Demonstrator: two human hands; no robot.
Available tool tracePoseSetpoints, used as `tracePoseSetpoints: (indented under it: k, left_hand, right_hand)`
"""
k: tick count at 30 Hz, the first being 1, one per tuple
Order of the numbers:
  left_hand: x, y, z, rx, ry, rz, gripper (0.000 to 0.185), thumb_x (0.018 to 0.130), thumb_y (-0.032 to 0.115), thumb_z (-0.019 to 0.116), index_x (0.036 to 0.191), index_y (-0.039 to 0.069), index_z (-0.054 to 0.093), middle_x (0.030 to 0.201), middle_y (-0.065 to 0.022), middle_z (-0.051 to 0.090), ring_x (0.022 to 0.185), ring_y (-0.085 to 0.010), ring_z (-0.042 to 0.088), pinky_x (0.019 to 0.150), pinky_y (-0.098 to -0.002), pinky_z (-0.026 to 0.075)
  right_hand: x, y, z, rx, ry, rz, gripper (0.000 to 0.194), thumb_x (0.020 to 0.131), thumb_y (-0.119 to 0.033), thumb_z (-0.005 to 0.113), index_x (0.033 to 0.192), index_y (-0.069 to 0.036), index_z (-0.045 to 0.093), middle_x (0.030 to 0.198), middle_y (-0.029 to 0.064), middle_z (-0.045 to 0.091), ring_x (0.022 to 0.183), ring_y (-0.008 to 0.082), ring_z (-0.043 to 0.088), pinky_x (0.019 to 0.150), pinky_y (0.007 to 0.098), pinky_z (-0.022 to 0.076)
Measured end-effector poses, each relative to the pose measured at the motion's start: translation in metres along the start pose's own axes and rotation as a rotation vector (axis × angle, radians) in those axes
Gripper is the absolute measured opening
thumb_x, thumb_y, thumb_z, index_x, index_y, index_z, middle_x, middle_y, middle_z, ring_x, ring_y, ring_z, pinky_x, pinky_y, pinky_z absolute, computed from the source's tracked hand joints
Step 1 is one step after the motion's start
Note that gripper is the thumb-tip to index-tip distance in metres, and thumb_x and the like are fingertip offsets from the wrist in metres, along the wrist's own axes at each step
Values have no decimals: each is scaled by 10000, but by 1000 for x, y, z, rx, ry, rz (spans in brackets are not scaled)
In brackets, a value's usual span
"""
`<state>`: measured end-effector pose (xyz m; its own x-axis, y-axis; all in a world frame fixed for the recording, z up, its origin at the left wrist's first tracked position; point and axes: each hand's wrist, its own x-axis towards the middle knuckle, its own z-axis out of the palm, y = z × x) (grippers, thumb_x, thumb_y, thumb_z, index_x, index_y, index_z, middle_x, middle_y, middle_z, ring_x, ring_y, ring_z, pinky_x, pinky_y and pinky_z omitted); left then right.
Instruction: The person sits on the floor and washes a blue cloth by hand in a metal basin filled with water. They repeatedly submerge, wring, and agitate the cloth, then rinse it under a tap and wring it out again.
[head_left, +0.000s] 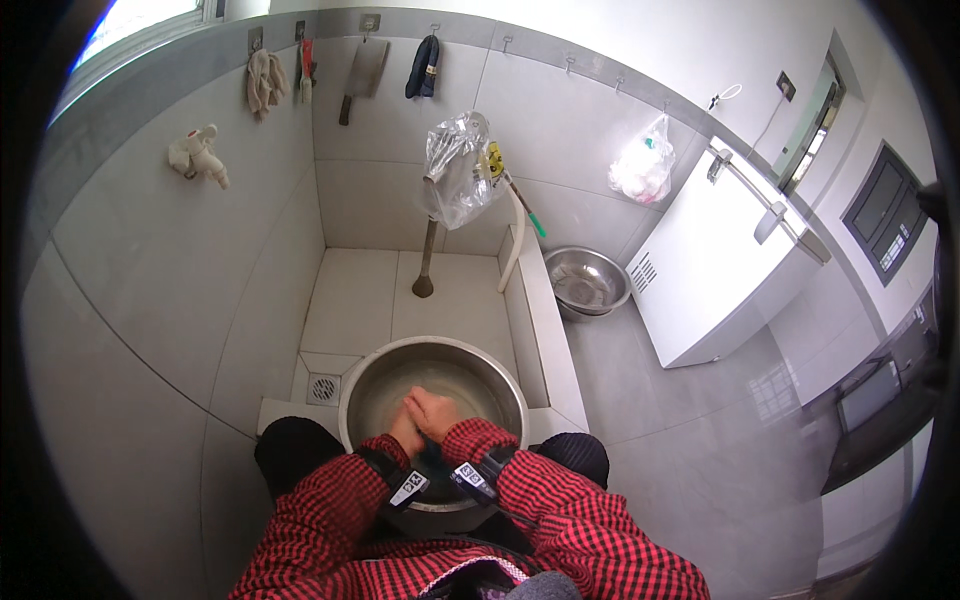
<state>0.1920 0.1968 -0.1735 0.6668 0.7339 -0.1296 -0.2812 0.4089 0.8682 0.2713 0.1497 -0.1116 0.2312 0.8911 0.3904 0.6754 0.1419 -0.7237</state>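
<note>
A large stainless-steel basin (517, 382) holding cloudy water (450, 373) stands between my knees. My left hand (406, 433) and my right hand (435, 414) are pressed together over the water, near the middle of the basin. The right hand lies partly over the left and hides some of its fingers. Whether anything is held between them cannot be seen. Below the wrists, a dark bluish patch (430, 455) shows in the basin, too unclear to identify. Both wrists wear dark bands with printed tags over red-and-black checked sleeves.
A floor drain (325, 389) lies left of the basin, a low tiled curb (551, 337) to its right. Beyond the curb sit stacked metal basins (587, 281) and a white chest freezer (712, 262). A plastic-wrapped fixture (459, 169), a cleaver (367, 71) and a tap (202, 156) are on or near the walls.
</note>
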Motion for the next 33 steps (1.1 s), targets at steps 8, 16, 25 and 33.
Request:
tracePoseSetpoints:
  k: [8,16,25,33]
  left_hand:
    - [3,7,-5,-469,304,-453,323,809,338,484,955,56,547,963,-118,570,889,-241,553,807,-397,439]
    - [15,-49,-47,60,648,-234,355,735,25,456,1089,-9,461,1004,-146,506,896,-238,504,815,-366,406]
    - [9,-37,-53,-96,413,-402,286,775,52,450,1060,23,443,999,-125,502,918,-232,514,741,-382,462]
    - [-10,11,-24,-447,153,-270,409,759,114,574,1115,38,388,1032,-98,495,923,-251,503,826,-336,393]
  right_hand:
    - [9,83,-14,-65,69,729,386,823,-418,410,968,-79,523,859,229,573,838,405,535,738,477,412]
    - [-26,104,39,-169,-558,159,399,711,-251,555,1071,-91,494,992,221,539,917,361,523,784,411,421]
    - [-22,106,25,-65,-277,630,375,674,-145,533,1047,-121,549,1020,166,565,981,294,526,853,328,406]
    - [-8,8,21,450,-68,128,173,712,-174,559,829,-47,565,825,150,582,782,276,572,701,328,443]
